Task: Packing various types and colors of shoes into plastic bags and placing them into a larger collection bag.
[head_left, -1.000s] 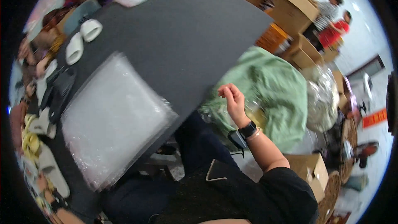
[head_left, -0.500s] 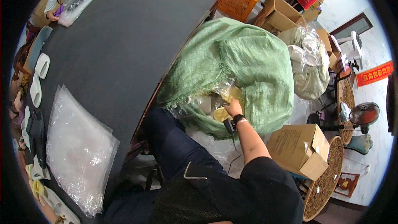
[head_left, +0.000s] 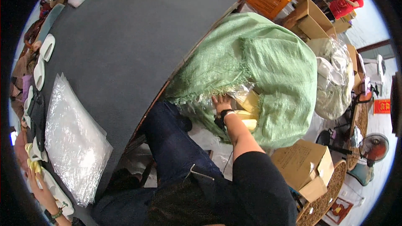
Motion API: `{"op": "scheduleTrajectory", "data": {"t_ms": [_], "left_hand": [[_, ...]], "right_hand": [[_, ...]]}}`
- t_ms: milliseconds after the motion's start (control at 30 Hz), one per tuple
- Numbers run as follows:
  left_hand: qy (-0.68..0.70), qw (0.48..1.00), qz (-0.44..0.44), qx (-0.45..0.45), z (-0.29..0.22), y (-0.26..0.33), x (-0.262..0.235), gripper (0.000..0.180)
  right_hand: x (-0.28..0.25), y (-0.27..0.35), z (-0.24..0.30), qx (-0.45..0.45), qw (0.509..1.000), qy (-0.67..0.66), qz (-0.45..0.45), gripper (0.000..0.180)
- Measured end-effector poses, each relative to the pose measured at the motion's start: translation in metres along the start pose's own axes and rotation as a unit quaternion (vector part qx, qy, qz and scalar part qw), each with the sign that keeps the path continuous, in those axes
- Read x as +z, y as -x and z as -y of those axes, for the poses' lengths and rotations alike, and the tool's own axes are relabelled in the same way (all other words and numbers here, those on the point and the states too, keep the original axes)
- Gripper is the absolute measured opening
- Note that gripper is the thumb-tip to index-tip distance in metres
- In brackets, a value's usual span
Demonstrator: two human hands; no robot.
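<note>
Here the right hand (head_left: 220,101) reaches into the mouth of a big green woven sack (head_left: 268,67) that lies on the floor at about three o'clock from the dark counter (head_left: 138,37). The fingers go in under the frayed green edge among clear plastic bags (head_left: 234,94); whether they are spread or pinching something cannot be told, because the sack hides them. A black wrist watch (head_left: 225,113) sits on that arm. Pale yellow pieces (head_left: 251,102) show just beside the wrist at three o'clock, inside the plastic. The left hand is out of view.

On the counter, at eight o'clock from the sack, lies a stack of clear plastic bags (head_left: 73,142). Along the counter's far left edge sit white slippers (head_left: 42,60), and another person's hand (head_left: 39,182) shows at seven o'clock. Brown cardboard boxes (head_left: 303,163) stand at five o'clock from the sack.
</note>
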State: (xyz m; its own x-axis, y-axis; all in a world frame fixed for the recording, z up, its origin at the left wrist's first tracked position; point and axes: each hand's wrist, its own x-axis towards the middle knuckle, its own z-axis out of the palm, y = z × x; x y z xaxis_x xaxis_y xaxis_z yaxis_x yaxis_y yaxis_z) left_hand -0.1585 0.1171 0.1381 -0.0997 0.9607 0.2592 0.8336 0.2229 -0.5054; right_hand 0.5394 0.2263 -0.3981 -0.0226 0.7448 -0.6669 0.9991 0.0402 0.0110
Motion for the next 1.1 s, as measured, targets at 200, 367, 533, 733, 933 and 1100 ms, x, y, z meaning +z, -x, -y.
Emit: {"op": "scheduleTrajectory", "data": {"t_ms": [200, 367, 533, 733, 933, 1100], "left_hand": [[0.033, 0.998, 0.021, -0.041, -0.022, 0.014, -0.034, 0.034], [0.079, 0.996, -0.015, -0.041, -0.035, 0.012, -0.013, 0.029], [0.033, 0.997, -0.071, -0.016, -0.064, 0.017, -0.021, 0.024], [0.124, 0.986, -0.088, -0.067, -0.081, 0.029, -0.04, 0.018], [0.214, 0.964, -0.136, -0.083, -0.093, 0.023, -0.054, 0.016], [0.261, 0.952, -0.142, -0.076, -0.097, 0.021, -0.045, 0.014]], "right_hand": [[0.048, -0.002, 0.004, 0.184, 0.958, -0.209, -0.071, 0.107], [0.051, -0.021, -0.023, 0.119, 0.968, -0.212, -0.063, 0.099], [0.053, 0.021, 0.023, 0.124, 0.986, -0.047, -0.103, 0.082], [0.036, 0.007, 0.025, 0.145, 0.985, -0.095, -0.004, 0.093], [0.022, 0.021, -0.024, 0.108, 0.988, -0.111, -0.015, 0.097], [-0.016, 0.062, -0.064, 0.061, 0.971, -0.181, -0.142, 0.118]]}}
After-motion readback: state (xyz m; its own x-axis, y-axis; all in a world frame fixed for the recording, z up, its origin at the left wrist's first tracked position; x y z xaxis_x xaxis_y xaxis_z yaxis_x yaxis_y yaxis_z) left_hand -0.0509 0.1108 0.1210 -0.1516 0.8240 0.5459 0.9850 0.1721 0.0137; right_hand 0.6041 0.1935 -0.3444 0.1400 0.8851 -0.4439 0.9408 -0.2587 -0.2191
